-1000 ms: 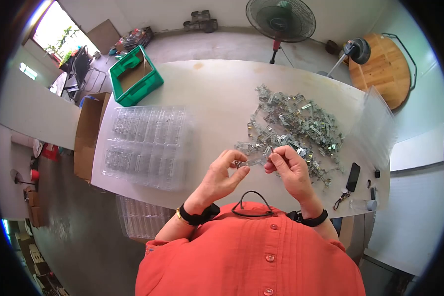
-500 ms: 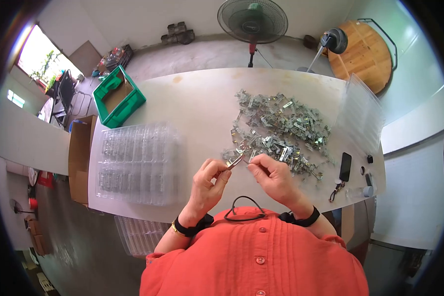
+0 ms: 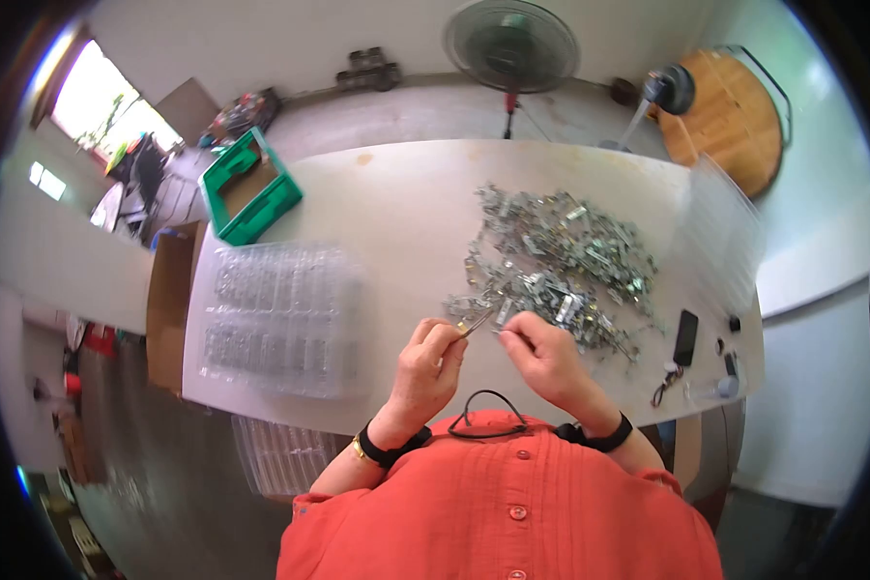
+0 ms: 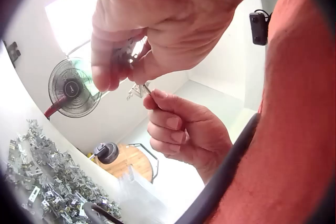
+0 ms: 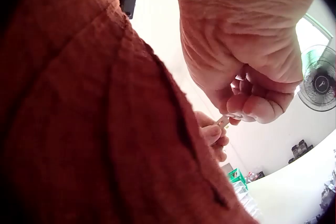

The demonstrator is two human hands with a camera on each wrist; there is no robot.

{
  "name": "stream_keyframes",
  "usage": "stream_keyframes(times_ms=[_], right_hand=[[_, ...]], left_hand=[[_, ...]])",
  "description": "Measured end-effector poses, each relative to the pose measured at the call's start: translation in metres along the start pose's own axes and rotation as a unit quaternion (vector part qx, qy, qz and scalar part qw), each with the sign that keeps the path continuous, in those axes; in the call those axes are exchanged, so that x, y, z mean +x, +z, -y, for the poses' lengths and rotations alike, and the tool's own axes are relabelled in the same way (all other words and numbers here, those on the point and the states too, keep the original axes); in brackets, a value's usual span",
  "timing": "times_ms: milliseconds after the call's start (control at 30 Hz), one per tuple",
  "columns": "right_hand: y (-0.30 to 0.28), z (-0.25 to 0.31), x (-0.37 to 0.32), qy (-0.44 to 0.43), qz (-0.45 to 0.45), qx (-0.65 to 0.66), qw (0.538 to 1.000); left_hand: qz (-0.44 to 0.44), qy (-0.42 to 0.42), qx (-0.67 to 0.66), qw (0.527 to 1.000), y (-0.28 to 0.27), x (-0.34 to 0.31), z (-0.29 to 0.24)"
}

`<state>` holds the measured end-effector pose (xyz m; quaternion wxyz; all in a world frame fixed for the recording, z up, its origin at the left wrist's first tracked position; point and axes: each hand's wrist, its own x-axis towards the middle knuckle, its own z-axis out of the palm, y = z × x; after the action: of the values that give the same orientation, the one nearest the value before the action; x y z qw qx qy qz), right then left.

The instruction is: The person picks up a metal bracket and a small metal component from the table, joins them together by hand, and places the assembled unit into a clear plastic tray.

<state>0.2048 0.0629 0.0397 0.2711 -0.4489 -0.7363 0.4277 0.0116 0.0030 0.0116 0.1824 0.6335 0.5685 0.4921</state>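
Note:
My left hand (image 3: 423, 372) pinches a small silver metal bracket (image 4: 125, 53) with holes in it, partly hidden behind the fingers. Facing it, my right hand (image 3: 548, 362) has its fingers curled, thumb and forefinger gripping a thin metal pin (image 4: 147, 89). The pin's far end points up at the left fingertips in the left wrist view. Just beyond both hands spreads a heap of similar metal brackets (image 3: 590, 246) on the white table (image 3: 396, 213).
Clear plastic trays (image 3: 285, 319) filled with metal parts lie at the left, a green crate (image 3: 285, 198) behind them. More clear trays (image 3: 720, 232) stand at the right, near a phone (image 3: 685, 338). A fan (image 3: 512, 48) stands beyond the table.
The left fingers, spread wide around a bracket a second ago, have closed on it and lifted it toward the right hand. The right hand has come away from the heap, still pinching.

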Motion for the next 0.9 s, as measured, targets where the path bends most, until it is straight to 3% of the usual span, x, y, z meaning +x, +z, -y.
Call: stream_keyframes(times_ms=[100,167,233,300,333,367,433,500,567,600,700,900], right_hand=[[0.0,-0.021,0.002,-0.01,-0.027,0.105,0.994],[0.005,-0.024,0.006,-0.034,-0.036,0.176,0.983],[0.005,-0.022,0.01,-0.057,-0.046,0.244,0.967],[0.0,-0.014,0.009,-0.018,0.042,0.312,0.949],[0.0,-0.011,0.009,0.015,0.056,0.332,0.941],[0.002,-0.009,0.01,0.011,0.065,0.33,0.942],[0.007,-0.006,0.012,0.056,0.026,0.335,0.94],[0.015,-0.006,0.015,0.062,0.023,0.332,0.941],[0.021,-0.009,0.018,0.066,0.018,0.329,0.942],[0.023,-0.009,0.02,0.066,0.024,0.329,0.942],[0.032,-0.008,0.022,0.07,0.026,0.329,0.941],[0.048,-0.001,0.028,0.073,0.05,0.307,0.948]], left_hand=[[0.009,-0.055,-0.017,0.998,-0.005,-0.005,0.007],[0.115,-0.23,-0.272,0.927,-0.007,-0.008,0.011],[0.137,-0.247,-0.31,0.908,-0.014,-0.005,0.009],[0.185,-0.282,-0.426,0.84,-0.016,-0.005,0.01],[0.2,-0.28,-0.421,0.84,-0.017,-0.006,0.013],[0.191,-0.278,-0.422,0.842,-0.016,-0.008,0.017],[0.157,-0.179,-0.228,0.944,-0.014,-0.007,0.017],[0.121,-0.15,-0.165,0.967,-0.015,-0.006,0.016],[0.027,0.05,0.014,0.998,-0.015,-0.005,0.018],[0.026,0.077,0.036,0.996,-0.018,-0.003,0.018],[0.059,0.05,0.031,0.997,-0.028,-0.004,0.018],[0.046,0.01,0.022,0.999,-0.045,-0.011,0.034]])
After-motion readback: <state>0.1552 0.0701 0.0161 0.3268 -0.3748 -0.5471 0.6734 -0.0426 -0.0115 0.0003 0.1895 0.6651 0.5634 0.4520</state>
